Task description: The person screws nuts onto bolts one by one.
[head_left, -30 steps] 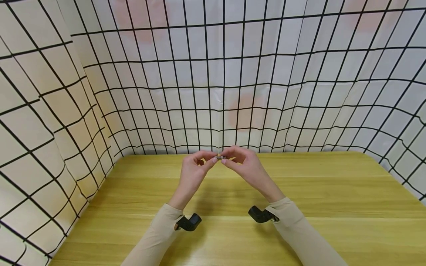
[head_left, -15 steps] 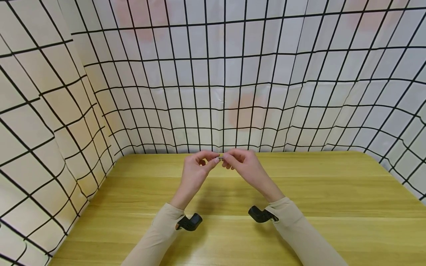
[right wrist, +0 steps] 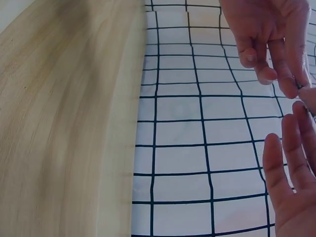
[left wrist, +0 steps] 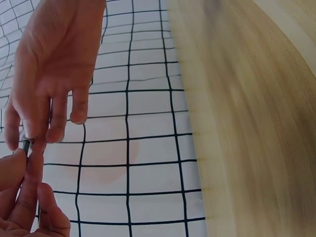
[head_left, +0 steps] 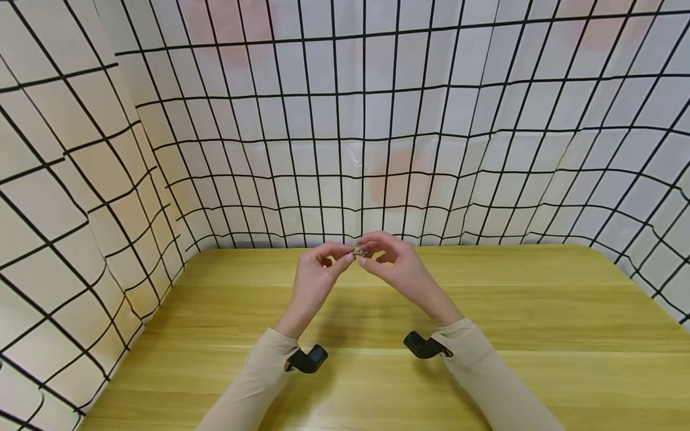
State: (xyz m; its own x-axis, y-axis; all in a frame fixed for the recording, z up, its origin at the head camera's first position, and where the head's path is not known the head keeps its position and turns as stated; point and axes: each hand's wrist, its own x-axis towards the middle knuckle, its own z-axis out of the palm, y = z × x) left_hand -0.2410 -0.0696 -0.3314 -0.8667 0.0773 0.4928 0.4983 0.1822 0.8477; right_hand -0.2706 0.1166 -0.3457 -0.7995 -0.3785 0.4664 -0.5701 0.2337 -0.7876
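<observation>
A small metal bolt (head_left: pixel 358 253) lies sideways between the two hands, above the far part of the table. Its one end is pinched between thumb and index finger of my left hand (head_left: pixel 319 267). A wider piece like a nut (head_left: pixel 362 252) sits toward its right end. My right hand (head_left: pixel 396 263) is around that end, thumb below and index finger above, spread apart with a gap. In the left wrist view the bolt (left wrist: pixel 26 143) shows just past the left thumb. In the right wrist view the fingers of my right hand (right wrist: pixel 296 173) are nearly straight, and fingers hide most of the bolt.
The wooden table (head_left: pixel 512 311) spreads beneath both arms. Behind its far edge and at the sides hangs a white sheet with black grid lines (head_left: pixel 302 161). Black wrist mounts (head_left: pixel 307 359) stick out from both beige sleeves (head_left: pixel 253 377).
Half a second ago the right thumb and fingers were closed together at the bolt's right end; now they are spread and the index finger is raised. The left hand has stayed almost still.
</observation>
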